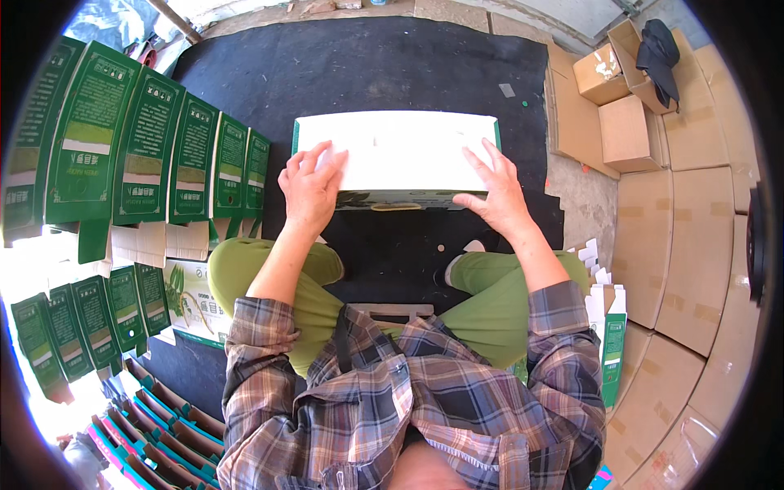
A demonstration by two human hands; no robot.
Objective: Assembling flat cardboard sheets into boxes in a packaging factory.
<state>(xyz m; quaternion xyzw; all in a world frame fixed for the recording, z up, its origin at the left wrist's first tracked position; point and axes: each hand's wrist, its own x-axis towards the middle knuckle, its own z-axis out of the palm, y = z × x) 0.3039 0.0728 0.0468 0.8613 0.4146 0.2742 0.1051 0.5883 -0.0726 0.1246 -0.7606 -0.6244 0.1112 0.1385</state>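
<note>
We saw white-topped green carton at mat centre, under both hands. Green printed cartons stood in row off mat's left edge; plain brown boxes sat beyond right edge; folded green-white flats lay lower right.

At 12 o'clock from my chest, a white-topped carton with green edges on a black mat. At 9 o'clock, green printed cartons; at 3 o'clock, plain brown boxes. My shirt: grey-brown plaid; trousers: olive green.
</note>
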